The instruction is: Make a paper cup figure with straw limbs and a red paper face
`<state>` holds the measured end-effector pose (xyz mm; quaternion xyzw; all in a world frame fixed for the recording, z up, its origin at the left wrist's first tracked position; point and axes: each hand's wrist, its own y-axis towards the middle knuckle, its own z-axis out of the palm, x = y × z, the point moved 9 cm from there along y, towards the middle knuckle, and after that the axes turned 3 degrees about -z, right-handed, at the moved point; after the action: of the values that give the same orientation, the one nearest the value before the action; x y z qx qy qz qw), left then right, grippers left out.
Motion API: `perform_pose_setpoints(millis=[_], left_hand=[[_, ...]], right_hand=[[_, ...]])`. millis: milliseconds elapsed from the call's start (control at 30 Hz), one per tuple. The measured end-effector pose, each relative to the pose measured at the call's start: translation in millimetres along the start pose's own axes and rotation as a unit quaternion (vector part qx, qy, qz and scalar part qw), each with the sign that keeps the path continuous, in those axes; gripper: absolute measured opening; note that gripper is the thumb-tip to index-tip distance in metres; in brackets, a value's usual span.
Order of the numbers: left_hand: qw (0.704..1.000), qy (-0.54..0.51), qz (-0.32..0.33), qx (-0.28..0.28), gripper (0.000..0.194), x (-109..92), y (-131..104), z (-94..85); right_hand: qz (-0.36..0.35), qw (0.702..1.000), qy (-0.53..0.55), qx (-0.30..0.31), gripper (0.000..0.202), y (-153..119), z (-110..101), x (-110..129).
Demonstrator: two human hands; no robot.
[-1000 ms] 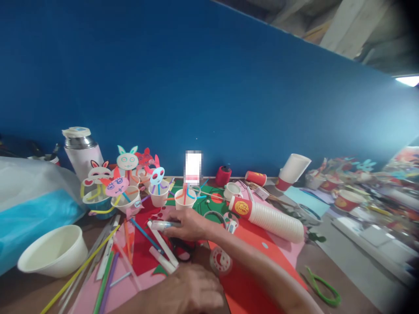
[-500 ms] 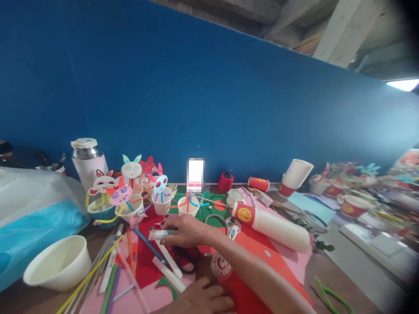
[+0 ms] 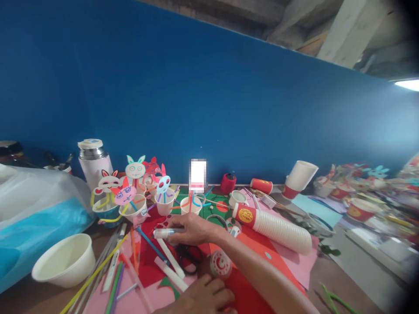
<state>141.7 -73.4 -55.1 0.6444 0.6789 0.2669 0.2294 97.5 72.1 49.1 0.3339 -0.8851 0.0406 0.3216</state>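
My right hand reaches in from the lower right, its fingers closed round a small clear-and-white tube above the red paper. Beneath it lie a white strip-like marker and black scissors. At the bottom centre rests my left hand, palm down, fingers somewhat bent and apart, with nothing seen in it. Near its fingers stands a round red-and-white tape roll. A white-and-pink marker lies just beyond its wrist. Paper cups with animal-face figures, such as the pink cat, stand behind.
A white bowl and a plastic bag are on the left. A thermos stands behind them. A long stack of paper cups lies right of centre. Drinking straws and coloured paper cover the front left. More decorated cups are at the far right.
The whole view has shifted slightly, so objects appear a little further right. My right hand still holds the tube, and my left hand remains low in the centre.
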Motion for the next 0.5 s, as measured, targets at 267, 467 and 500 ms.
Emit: perform_pose_setpoints(millis=[267,467,500], left_hand=[[0.996,-0.004,-0.014,0.088,0.027,8,-5,15.5],[0.992,-0.028,-0.018,0.123,0.026,12,-2,6.6],[0.992,-0.032,-0.018,0.118,0.027,11,-2,5.5]], right_hand=[[-0.023,1.000,0.005,0.005,0.021,2,1,6],[-0.036,0.999,0.007,0.011,0.018,0,2,9],[-0.040,0.999,0.009,0.009,0.018,-1,2,8]])
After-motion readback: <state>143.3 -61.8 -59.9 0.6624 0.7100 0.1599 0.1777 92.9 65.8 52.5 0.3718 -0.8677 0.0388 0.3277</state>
